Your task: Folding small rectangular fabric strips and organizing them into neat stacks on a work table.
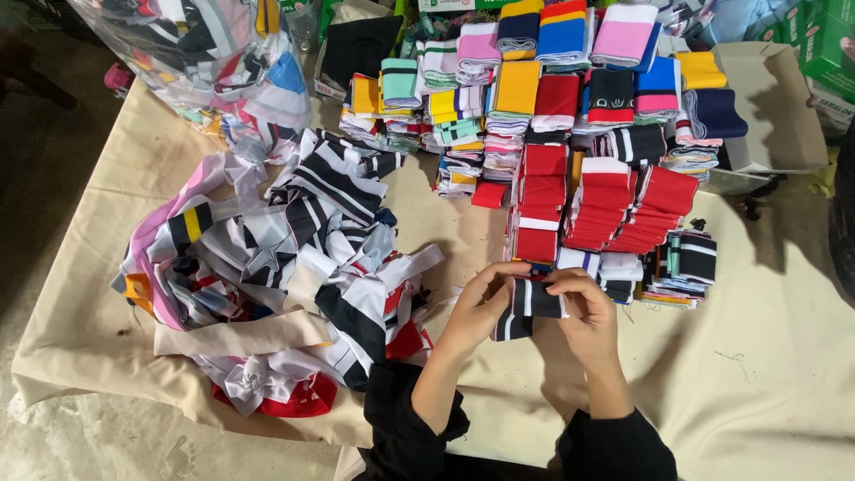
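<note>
A small black knit band with white stripes (527, 305) is held between both hands just above the beige cloth-covered table (766, 356). My left hand (476, 307) pinches its left side and my right hand (583, 316) pinches its right end. The lower part of the band hangs folded under my fingers. Straight beyond my hands stand stacks of folded red and white bands (592, 205) and a low stack of black and white bands (686, 263). Both arms wear black sleeves.
A loose heap of striped black, white, pink and red bands (285, 267) covers the table's left half. Many-coloured folded stacks (534, 89) fill the back. A clear plastic bag of bands (209, 53) sits at the back left, an open cardboard box (770, 107) at the back right.
</note>
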